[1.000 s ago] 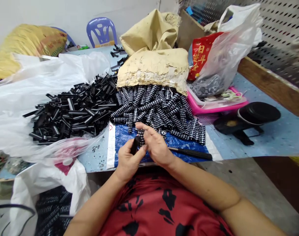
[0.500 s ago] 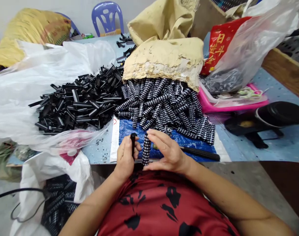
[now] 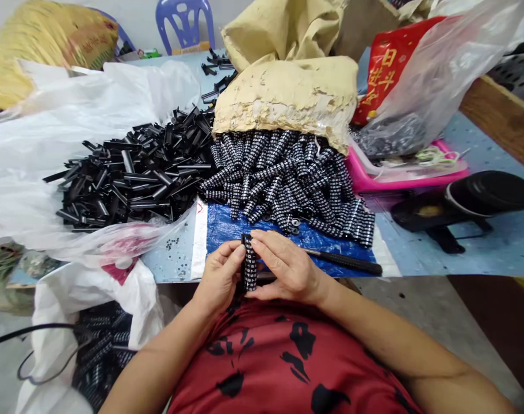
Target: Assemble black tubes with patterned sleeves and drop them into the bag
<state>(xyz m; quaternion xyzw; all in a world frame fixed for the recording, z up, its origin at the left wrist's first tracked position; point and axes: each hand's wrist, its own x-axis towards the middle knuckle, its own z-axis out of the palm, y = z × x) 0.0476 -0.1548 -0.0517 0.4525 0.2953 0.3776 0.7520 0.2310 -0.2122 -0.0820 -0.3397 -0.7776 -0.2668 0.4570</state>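
Both hands closed on one patterned black-and-white sleeve (image 3: 249,269), held upright at the table's near edge, long axis pointing away toward the heaps. Left hand (image 3: 221,280) gripping from its own side, thumb and fingers narrow; right hand (image 3: 287,269) pinching top and bottom. Inside the sleeve, probably a black rod (mostly hidden). Straight ahead of the hands, a pile of patterned sleeves (image 3: 287,184); ahead-left, loose black rods (image 3: 132,178). Just right, a black-handled tool (image 3: 343,261) lying crosswise.

Blue table (image 3: 494,253) (speckled) under black clips (image 3: 127,181), studded rolls (image 3: 287,184), pink tray (image 3: 400,181), blue sheet (image 3: 227,227).
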